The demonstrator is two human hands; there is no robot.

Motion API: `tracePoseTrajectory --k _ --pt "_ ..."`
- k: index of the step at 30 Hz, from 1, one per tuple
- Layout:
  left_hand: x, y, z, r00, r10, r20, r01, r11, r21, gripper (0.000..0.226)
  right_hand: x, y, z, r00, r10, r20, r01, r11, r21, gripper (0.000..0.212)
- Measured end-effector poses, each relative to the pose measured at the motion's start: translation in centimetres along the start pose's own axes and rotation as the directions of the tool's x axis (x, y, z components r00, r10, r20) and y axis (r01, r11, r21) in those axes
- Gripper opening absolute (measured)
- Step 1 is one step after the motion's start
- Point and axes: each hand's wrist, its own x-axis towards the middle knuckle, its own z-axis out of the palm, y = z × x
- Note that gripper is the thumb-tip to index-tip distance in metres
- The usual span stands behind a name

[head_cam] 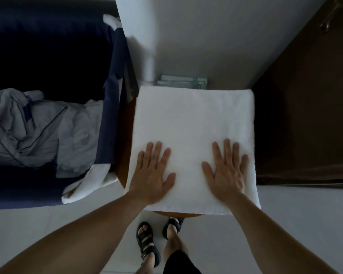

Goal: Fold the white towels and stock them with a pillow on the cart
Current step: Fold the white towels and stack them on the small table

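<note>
A white towel [194,119] lies folded into a flat square on a small brown wooden table [123,143], covering nearly all of its top. My left hand [153,173] presses flat on the towel's near left part, fingers straight and spread. My right hand [227,171] presses flat on its near right part in the same way. On the left stands a dark blue fabric cart [109,123]. Inside it lies crumpled white linen with dark piping [34,131].
A rolled white towel [87,184] hangs over the cart's near right corner. Some teal-edged flat items [183,83] lie behind the table against a white wall [206,36]. A dark brown door [309,115] fills the right side. My sandalled feet [158,240] stand on a pale floor.
</note>
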Motion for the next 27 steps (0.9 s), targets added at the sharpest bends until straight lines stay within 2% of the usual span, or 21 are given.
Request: tracePoseTrajectory --k 2,6,9,13,16,23,27 --pt "0.1 0.2 0.2 1.000 -0.002 -0.009 0.002 1.000 0.007 0.076 0.1 0.1 0.3 1.000 -0.003 -0.011 0.003 1.000 0.015 0.074" --pt "0.7 0.3 -1.0 0.998 -0.001 0.064 0.001 1.000 0.002 0.076 0.7 -0.5 -1.1 0.999 -0.005 0.047 0.005 1.000 0.001 0.076" --pt "1.7 -1.0 -3.2 0.997 -0.013 0.074 0.011 1.000 0.026 0.077 1.8 -1.6 -3.7 0.997 -0.068 0.035 0.067 0.998 0.014 0.081" --pt "4.1 -3.9 -8.2 0.989 -0.148 -0.006 0.148 0.985 0.090 0.077 5.2 -6.4 -8.1 0.981 -0.193 -0.020 0.194 0.981 0.029 0.075" --pt "4.4 -6.6 -12.0 0.964 -0.255 -0.081 0.259 0.965 0.045 0.077 7.1 -11.2 -10.5 0.951 -0.307 -0.039 0.308 0.949 0.058 0.077" --pt "0.9 -19.8 -16.5 0.872 -0.464 -0.155 0.468 0.884 -0.018 0.074 9.1 -24.5 -11.9 0.832 -0.546 -0.102 0.555 0.817 0.157 0.082" --pt "-0.6 -29.7 -16.2 0.837 -0.533 -0.125 0.534 0.845 -0.022 0.076 10.6 -32.8 -10.9 0.783 -0.612 -0.112 0.622 0.760 0.190 0.077"
